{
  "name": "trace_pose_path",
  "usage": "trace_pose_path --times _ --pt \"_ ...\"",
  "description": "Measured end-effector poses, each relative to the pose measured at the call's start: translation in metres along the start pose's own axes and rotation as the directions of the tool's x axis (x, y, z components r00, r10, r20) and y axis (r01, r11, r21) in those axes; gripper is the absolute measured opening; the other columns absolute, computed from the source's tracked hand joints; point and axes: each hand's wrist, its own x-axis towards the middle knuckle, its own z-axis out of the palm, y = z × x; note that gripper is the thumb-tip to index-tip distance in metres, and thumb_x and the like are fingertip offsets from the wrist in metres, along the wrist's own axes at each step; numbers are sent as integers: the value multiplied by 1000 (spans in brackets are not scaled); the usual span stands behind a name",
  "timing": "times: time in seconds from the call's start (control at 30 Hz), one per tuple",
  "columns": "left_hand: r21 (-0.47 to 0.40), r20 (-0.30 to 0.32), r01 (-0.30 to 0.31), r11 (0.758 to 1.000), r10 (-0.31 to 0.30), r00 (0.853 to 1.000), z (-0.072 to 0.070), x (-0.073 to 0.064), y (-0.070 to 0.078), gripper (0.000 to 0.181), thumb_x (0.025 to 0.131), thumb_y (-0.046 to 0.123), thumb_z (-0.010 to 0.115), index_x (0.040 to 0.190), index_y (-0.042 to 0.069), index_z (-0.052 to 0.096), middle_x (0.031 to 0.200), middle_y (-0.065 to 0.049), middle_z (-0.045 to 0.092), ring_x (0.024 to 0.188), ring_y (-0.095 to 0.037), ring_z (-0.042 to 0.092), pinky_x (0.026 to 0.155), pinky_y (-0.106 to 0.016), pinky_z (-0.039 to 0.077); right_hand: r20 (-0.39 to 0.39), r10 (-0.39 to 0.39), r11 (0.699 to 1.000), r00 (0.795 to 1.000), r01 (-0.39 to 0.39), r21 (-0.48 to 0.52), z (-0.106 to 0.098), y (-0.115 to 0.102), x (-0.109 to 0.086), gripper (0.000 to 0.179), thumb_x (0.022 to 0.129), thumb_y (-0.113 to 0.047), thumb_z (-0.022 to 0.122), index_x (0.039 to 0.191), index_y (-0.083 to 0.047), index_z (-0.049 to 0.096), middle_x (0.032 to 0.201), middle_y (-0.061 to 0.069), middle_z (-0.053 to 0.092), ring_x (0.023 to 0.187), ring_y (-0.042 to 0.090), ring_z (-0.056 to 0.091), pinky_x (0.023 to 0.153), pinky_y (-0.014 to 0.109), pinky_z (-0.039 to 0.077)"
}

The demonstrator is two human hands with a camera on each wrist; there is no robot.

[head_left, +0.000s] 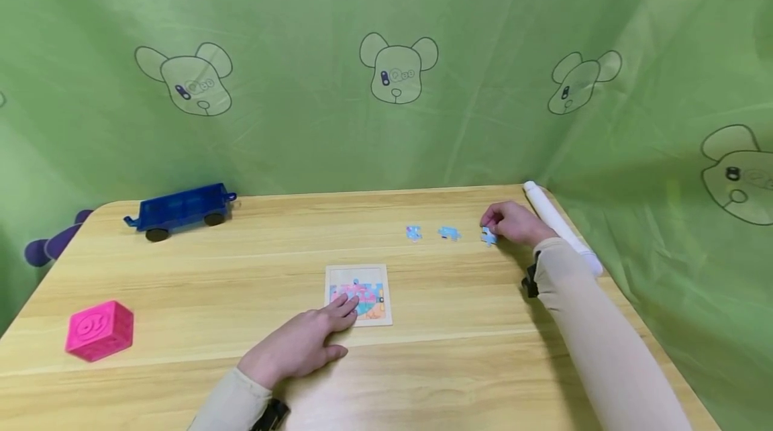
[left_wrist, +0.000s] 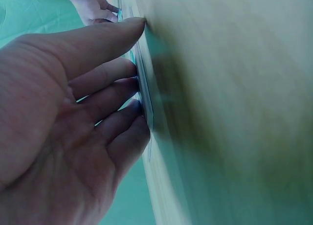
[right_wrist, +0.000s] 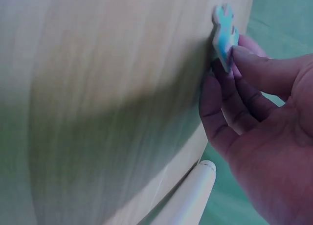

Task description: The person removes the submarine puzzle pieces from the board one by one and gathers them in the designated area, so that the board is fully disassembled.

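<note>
A jigsaw puzzle in a pale square frame [head_left: 359, 268] lies at the middle of the table, its lower part filled with pink, blue and orange pieces. My left hand [head_left: 308, 344] rests with its fingertips on the frame's lower left, covering part of the picture. In the left wrist view its fingers [left_wrist: 115, 93] lie extended against the frame's edge. Farther right, my right hand [head_left: 516, 221] pinches a blue puzzle piece [right_wrist: 225, 36] between thumb and fingers, one edge tilted up by the tabletop. Two loose blue pieces, one [head_left: 413, 233] and another [head_left: 449, 233], lie to its left.
A blue toy wagon [head_left: 184, 209] stands at the back left, with a pink block [head_left: 100, 330] nearer the front left. Along the right edge lies a white tube [head_left: 561, 226]. Green curtains [head_left: 302, 149] enclose the wooden table [head_left: 241, 297] behind and at the right.
</note>
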Motion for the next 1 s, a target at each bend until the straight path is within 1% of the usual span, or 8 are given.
trace_pose_path --times 0.17,0.3,0.43,0.57,0.63,0.7,0.87,1.0 --pt "2 7 3 1000 -3 1000 1 3 0 55 93 18 68 141 -1 49 156 -8 32 143 -29 26 112 -48 30 -25 10 999 1000 -11 -42 -1 3 -2 18 87 9 51 98 6 65 85 11 62 78 22 54 71 33 45" --pt "-6 8 3 1000 -3 1000 0 5 1 55 93 17 69 141 -2 49 156 -9 31 143 -30 26 112 -49 30 -52 10 997 999 -14 -73 0 4 -3 16 92 6 53 101 5 67 89 11 64 85 26 57 79 39 47" --pt "-9 13 7 1000 -6 1000 0 3 1 55 93 17 68 141 -3 49 156 -10 31 143 -31 26 112 -49 30 -103 0 997 995 -8 -75 5 -6 -4 14 96 -2 56 105 5 65 95 13 64 91 29 58 82 43 47" --pt "-6 15 8 1000 -8 1000 0 1 0 56 94 17 67 142 -3 47 156 -11 31 143 -31 25 113 -48 29 -162 -22 999 986 14 -53 14 -31 -6 17 97 -2 56 109 8 62 99 19 60 93 33 56 83 47 48" --pt "-2 12 9 1000 -9 1000 0 1 0 56 94 17 67 142 -2 47 156 -10 31 143 -31 25 113 -48 29 -188 -44 998 981 36 -45 19 -45 -7 18 96 -2 55 109 8 62 101 19 58 94 33 56 86 48 48" --pt "6 9 13 1000 -13 1000 0 1 0 56 94 18 68 142 -2 48 156 -10 31 143 -30 26 112 -48 29 -190 -63 998 980 57 -37 27 -61 -9 18 96 -2 55 109 6 63 102 18 59 96 33 56 88 49 48" --pt "28 -2 21 999 -21 1000 1 -1 3 56 93 19 68 141 -2 49 156 -11 32 142 -32 28 112 -49 30 -120 -134 991 984 130 -43 51 -97 -13 18 97 -9 57 110 1 66 101 9 64 96 26 59 88 44 50" --pt "33 -11 19 999 -19 1000 1 -2 5 56 94 19 68 141 -2 49 155 -12 33 142 -33 28 112 -49 30 -37 -199 979 979 197 -45 71 -125 -15 17 96 -6 60 110 1 66 97 4 64 91 20 59 84 38 52"
